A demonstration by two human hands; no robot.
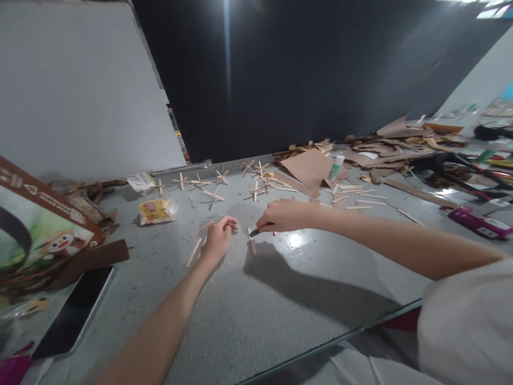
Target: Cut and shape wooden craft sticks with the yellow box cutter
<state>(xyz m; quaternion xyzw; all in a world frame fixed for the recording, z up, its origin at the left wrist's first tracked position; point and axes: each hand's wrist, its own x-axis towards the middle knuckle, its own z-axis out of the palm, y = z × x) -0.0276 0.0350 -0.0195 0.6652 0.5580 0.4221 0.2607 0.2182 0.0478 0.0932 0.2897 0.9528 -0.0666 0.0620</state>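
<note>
Resting on the grey table, my left hand point(218, 235) has its fingers curled inward; whether anything is pinched in them is too small to make out. My right hand point(276, 215) is closed around a small knife point(254, 232), most of it hidden by the fingers. Its dark blade meets the upper part of a flat wooden stick point(253, 246) lying on the table. Another wooden stick point(194, 252) lies left of my left wrist. Beyond my hands stand several small crossed-stick pieces point(214, 196).
A yellow packet point(157, 212) and a phone point(74, 310) lie left, beside a printed box point(40, 224). Brown paper point(308, 166), a glue stick point(336, 167) and loose sticks point(358, 207) lie behind my right arm. A purple tool point(479, 222) lies far right. The table's glass edge point(336, 339) runs in front.
</note>
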